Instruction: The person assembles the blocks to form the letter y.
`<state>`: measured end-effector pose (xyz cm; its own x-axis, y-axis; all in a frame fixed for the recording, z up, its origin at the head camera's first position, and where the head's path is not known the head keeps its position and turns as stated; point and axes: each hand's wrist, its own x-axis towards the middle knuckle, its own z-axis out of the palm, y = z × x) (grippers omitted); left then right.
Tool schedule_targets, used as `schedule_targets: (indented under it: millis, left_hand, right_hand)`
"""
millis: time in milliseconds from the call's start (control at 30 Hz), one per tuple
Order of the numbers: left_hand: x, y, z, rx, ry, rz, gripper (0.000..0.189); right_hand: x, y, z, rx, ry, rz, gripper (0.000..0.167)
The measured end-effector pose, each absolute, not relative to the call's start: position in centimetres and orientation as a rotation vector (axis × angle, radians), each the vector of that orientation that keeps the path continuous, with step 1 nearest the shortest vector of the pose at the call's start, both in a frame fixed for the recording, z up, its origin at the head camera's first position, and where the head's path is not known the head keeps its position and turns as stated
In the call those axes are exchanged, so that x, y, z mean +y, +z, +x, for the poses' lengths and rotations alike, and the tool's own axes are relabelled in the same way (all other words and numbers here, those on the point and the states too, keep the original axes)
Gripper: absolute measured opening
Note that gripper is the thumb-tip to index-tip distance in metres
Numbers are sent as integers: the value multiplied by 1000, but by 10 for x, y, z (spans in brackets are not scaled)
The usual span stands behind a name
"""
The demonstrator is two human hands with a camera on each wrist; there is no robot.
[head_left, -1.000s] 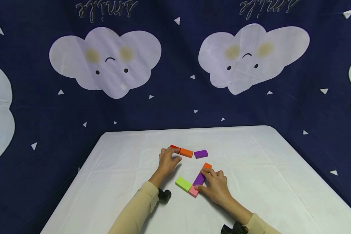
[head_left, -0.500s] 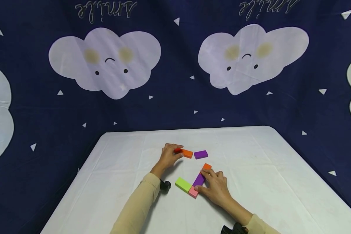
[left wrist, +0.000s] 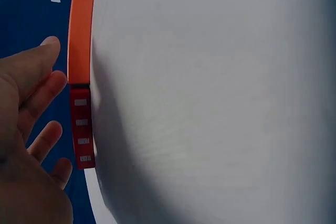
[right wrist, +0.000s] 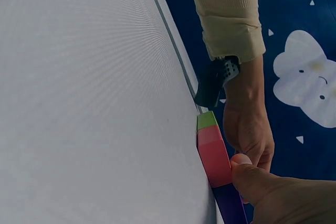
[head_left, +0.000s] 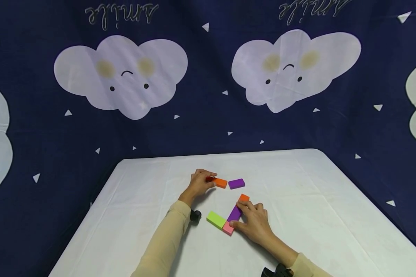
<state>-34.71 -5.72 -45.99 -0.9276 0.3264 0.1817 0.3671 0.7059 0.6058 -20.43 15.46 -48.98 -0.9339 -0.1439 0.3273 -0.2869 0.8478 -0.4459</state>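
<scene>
My left hand [head_left: 198, 184] hovers over a red block [left wrist: 82, 129], thumb and fingers spread apart. In the left wrist view the fingertips are right beside the blocks, none across the red one's front face. An orange block [left wrist: 80, 40] sits end to end with it, then a purple block [head_left: 237, 184]. My right hand [head_left: 256, 221] holds a second purple block [head_left: 234, 214], with index finger near a second orange block [head_left: 244, 197] and thumb at a pink block [head_left: 227, 228]. A lime green block [head_left: 215, 219] adjoins the pink one at an angle.
A white cloth-covered table [head_left: 315, 215] lies under the blocks. Behind it hangs a dark blue curtain [head_left: 208, 127] with clouds and triangles. Each wrist wears a black camera; the left one [head_left: 195, 216] is close to the lime green block.
My left hand has moved slightly right and forward, closer over the red block, which shows between thumb and finger. My right hand and its row of blocks keep their place; the whole view shifts slightly.
</scene>
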Motion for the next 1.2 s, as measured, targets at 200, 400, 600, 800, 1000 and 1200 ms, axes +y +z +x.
schedule_targets:
  millis: [200,400,600,800,1000,1200]
  left_hand:
    - [-58,-459,-348,-2869,-991,-619,35]
    - [-57,-459,-348,-2877,-958,-646,34]
    - [-56,-460,-346,-2877,-931,-662,30]
    - [-53,-461,-345,-2893,-887,-671,30]
    - [-54,-460,-341,-2885,-920,-647,28]
    - [-59,-457,-335,-2851,-1051,-645,28]
  right_hand:
    - [153,-492,-203,-2707,719,341,68]
    - [152,-493,-202,-2703,710,347,68]
    - [153,-491,-203,-2720,721,339,69]
    - [154,-491,-204,-2733,714,327,69]
    - [153,-492,-203,-2732,718,327,69]
    - [153,-491,-203,-2714,712,339,69]
